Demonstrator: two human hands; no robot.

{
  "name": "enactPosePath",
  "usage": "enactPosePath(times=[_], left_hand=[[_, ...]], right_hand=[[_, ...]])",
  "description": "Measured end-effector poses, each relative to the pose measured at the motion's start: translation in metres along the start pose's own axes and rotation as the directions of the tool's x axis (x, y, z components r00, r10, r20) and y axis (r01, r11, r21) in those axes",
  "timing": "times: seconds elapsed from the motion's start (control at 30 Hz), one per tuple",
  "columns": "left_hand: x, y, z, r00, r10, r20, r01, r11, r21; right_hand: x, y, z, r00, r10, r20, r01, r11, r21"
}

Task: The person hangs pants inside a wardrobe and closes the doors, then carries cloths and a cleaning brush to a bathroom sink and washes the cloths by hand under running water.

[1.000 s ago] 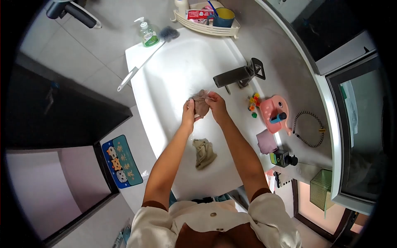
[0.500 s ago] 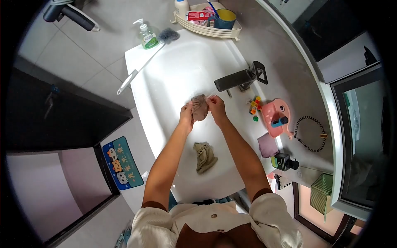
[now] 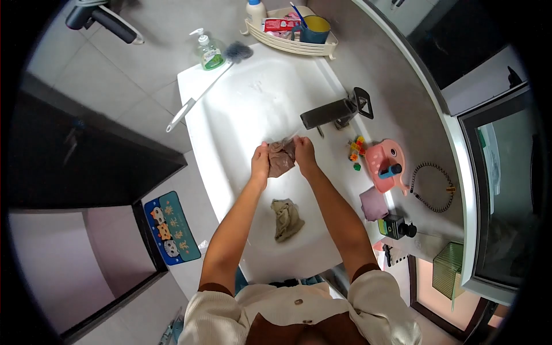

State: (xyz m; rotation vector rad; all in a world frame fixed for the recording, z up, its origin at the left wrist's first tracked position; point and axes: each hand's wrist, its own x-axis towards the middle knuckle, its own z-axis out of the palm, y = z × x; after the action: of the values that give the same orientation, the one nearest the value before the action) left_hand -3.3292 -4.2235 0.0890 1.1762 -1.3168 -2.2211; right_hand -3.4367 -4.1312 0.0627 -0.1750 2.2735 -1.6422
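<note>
A wet brown cloth [image 3: 280,162] is stretched between my two hands over the white sink [image 3: 236,109]. My left hand [image 3: 260,164] is closed on its left edge, thumb on top. At the opposite edge, my right hand [image 3: 305,154] pinches the fabric, close under the dark faucet [image 3: 328,114]. A thin stream of water seems to fall from the spout near the cloth's top. Nearer my body, a crumpled olive-grey cloth [image 3: 286,221] lies in the basin, touched by neither hand.
A long-handled brush [image 3: 201,95] and a soap pump bottle [image 3: 210,54] sit at the sink's far left rim. Beyond is a corner caddy [image 3: 287,46] with a mug. Along the right ledge are a pink whale-shaped dish [image 3: 384,164], a purple folded cloth [image 3: 374,203] and a dark bottle [image 3: 395,227].
The brown cloth is spread wider and has come slightly lower, toward my body. My hands have moved a little apart, and the right one has shifted slightly rightward.
</note>
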Motion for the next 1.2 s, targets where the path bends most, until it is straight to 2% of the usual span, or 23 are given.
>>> enactPosePath(times=[0.1, 0.13, 0.23, 0.27, 0.37, 0.4, 0.5, 0.53, 0.63, 0.73, 0.83, 0.93, 0.97, 1.03, 1.07, 1.13, 1.2], left_hand=[[-0.007, 0.013, -0.004, 0.993, 0.02, 0.117, -0.025, 0.999, 0.046], [-0.016, 0.023, -0.001, 0.99, 0.016, 0.139, -0.016, 1.0, -0.002], [-0.013, 0.014, 0.001, 0.969, 0.114, 0.221, -0.156, 0.971, 0.183], [-0.007, 0.004, 0.001, 0.95, 0.213, 0.228, -0.25, 0.957, 0.146], [-0.002, 0.015, -0.009, 0.98, 0.136, 0.142, -0.174, 0.935, 0.309], [-0.001, 0.015, -0.006, 0.965, 0.229, 0.125, -0.251, 0.945, 0.21], [0.003, 0.016, -0.006, 0.98, 0.183, 0.08, -0.186, 0.982, 0.037], [0.003, 0.017, -0.008, 0.979, 0.178, 0.102, -0.183, 0.982, 0.043], [0.0, 0.021, -0.004, 0.987, 0.142, 0.071, -0.135, 0.986, -0.1], [-0.002, 0.025, -0.005, 0.982, 0.114, 0.15, -0.108, 0.993, -0.048], [-0.004, 0.028, -0.005, 0.978, 0.116, 0.176, -0.116, 0.993, -0.007], [-0.002, 0.034, -0.009, 0.985, 0.121, 0.127, -0.132, 0.988, 0.082], [0.0, 0.035, -0.011, 0.981, 0.161, 0.112, -0.177, 0.972, 0.153], [0.005, 0.035, -0.014, 0.966, 0.242, 0.093, -0.259, 0.92, 0.295], [0.006, 0.034, -0.016, 0.965, 0.247, 0.09, -0.263, 0.908, 0.327], [0.002, 0.039, -0.016, 0.963, 0.257, 0.083, -0.269, 0.88, 0.391], [0.0, 0.037, -0.021, 0.93, 0.287, 0.228, -0.364, 0.8, 0.478]], right_hand=[[0.005, 0.004, 0.002, 0.998, -0.041, 0.049, 0.04, 0.999, 0.016], [0.003, 0.001, 0.0, 0.996, -0.004, 0.088, -0.002, 0.998, 0.069], [0.008, 0.005, 0.004, 0.986, 0.043, 0.161, -0.084, 0.962, 0.258], [0.009, 0.005, 0.003, 0.979, 0.053, 0.195, -0.108, 0.954, 0.279], [0.006, -0.005, -0.002, 0.958, 0.072, 0.278, -0.168, 0.926, 0.338], [0.005, -0.009, -0.002, 0.953, 0.073, 0.294, -0.18, 0.916, 0.358], [-0.002, -0.022, -0.008, 0.932, 0.078, 0.355, -0.221, 0.897, 0.383], [-0.005, -0.027, -0.009, 0.923, 0.079, 0.377, -0.234, 0.892, 0.387], [-0.008, -0.027, -0.02, 0.807, 0.18, 0.562, -0.428, 0.834, 0.347], [-0.019, -0.03, -0.021, 0.789, 0.039, 0.613, -0.314, 0.883, 0.348], [-0.015, -0.038, -0.027, 0.683, 0.015, 0.731, -0.259, 0.94, 0.223], [0.0, -0.013, -0.018, 0.877, -0.044, 0.479, -0.033, 0.988, 0.152], [0.005, -0.008, -0.018, 0.91, -0.145, 0.389, 0.13, 0.989, 0.063], [0.012, -0.002, -0.017, 0.899, -0.371, 0.233, 0.412, 0.898, -0.158], [0.012, 0.002, -0.015, 0.88, -0.424, 0.215, 0.455, 0.882, -0.124], [0.008, -0.008, -0.016, 0.924, -0.335, 0.185, 0.355, 0.931, -0.085], [0.003, -0.018, -0.019, 0.941, -0.271, 0.201, 0.295, 0.95, -0.098]])
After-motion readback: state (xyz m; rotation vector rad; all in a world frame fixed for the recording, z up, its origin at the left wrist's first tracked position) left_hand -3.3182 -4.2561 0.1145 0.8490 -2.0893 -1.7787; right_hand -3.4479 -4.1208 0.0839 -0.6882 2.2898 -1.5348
